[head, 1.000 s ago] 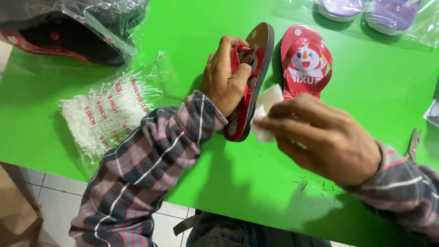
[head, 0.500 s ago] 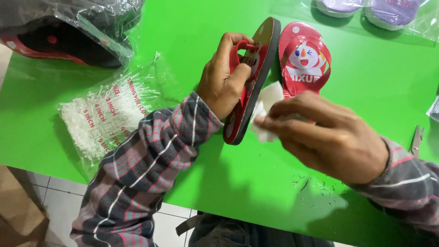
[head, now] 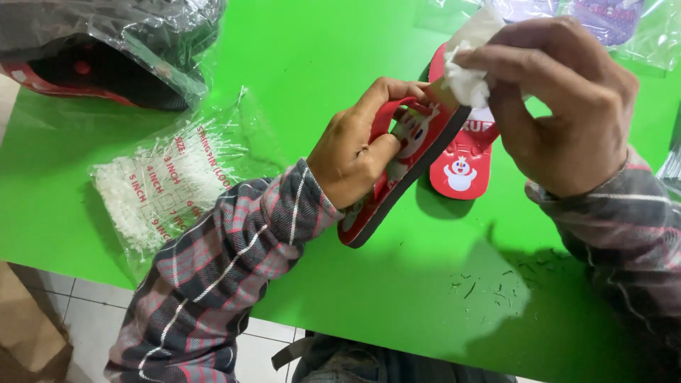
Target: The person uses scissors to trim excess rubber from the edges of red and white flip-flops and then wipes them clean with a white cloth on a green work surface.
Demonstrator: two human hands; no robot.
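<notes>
our left hand (head: 355,152) grips the red sandal (head: 404,167) by its strap, tilting it off the green table (head: 425,284) so its toe edge faces our right hand (head: 560,106), whose fingers pinch a white cloth (head: 468,74) against it.

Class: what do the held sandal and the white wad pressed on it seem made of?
Sandal: likely foam rubber, matt, with a thick dark sole edge and printed red top. White wad: soft crumpled tissue or cloth; which, unclear.

Left hand (head: 355,159) curled in grip, thumb tucked; right hand (head: 560,106) raised, fingertips pinched, apparently pressing down.
</notes>
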